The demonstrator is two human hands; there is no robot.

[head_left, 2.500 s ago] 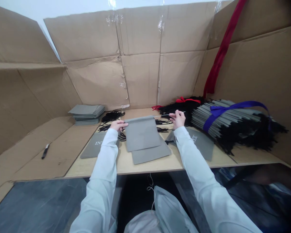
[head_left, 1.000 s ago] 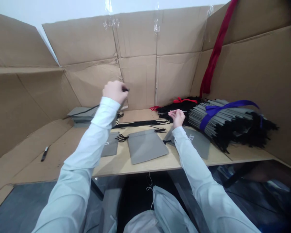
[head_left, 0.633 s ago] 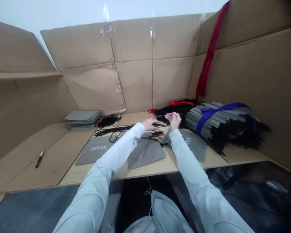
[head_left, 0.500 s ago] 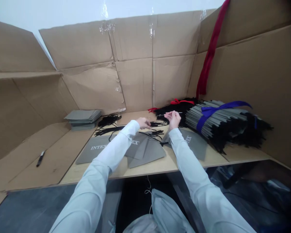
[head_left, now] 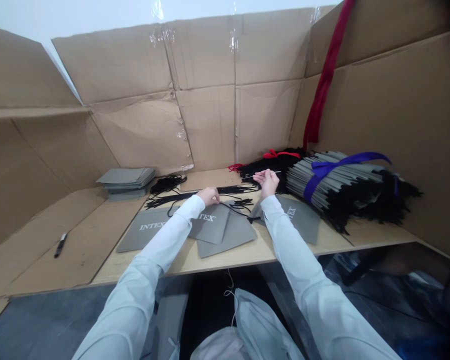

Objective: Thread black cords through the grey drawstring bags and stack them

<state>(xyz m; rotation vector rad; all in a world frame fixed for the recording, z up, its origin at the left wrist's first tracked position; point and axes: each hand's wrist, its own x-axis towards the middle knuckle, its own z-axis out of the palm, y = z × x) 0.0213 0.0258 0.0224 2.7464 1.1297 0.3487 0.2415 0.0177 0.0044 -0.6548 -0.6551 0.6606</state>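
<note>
My right hand (head_left: pixel 266 184) is closed in a pinch around a thin light rod (head_left: pixel 277 172), which sticks out on both sides of the fingers. It hovers above the black cords. My left hand (head_left: pixel 209 196) is bent down with its fingers together at the top of a flat grey piece (head_left: pixel 210 227) lettered in white. A black cord (head_left: pixel 233 209) runs from its fingertips toward the right; the exact grip is partly hidden. Another grey piece marked INTEX (head_left: pixel 135 240) lies to the left, and one (head_left: pixel 303 225) lies under my right wrist.
Black cords (head_left: pixel 165 200) lie in a row behind the grey pieces, beside a tangled cord heap (head_left: pixel 168 184). A grey stack (head_left: pixel 127 177) stands left. At right are a bundle with a purple ribbon (head_left: pixel 322 170) and black cords tied in red (head_left: pixel 273 155). Cardboard walls (head_left: pixel 210 125) surround the table.
My left hand has moved left and slightly down from the cord row to the top of the grey piece, its fingers drawing together. My right hand keeps the rod in nearly the same place.
</note>
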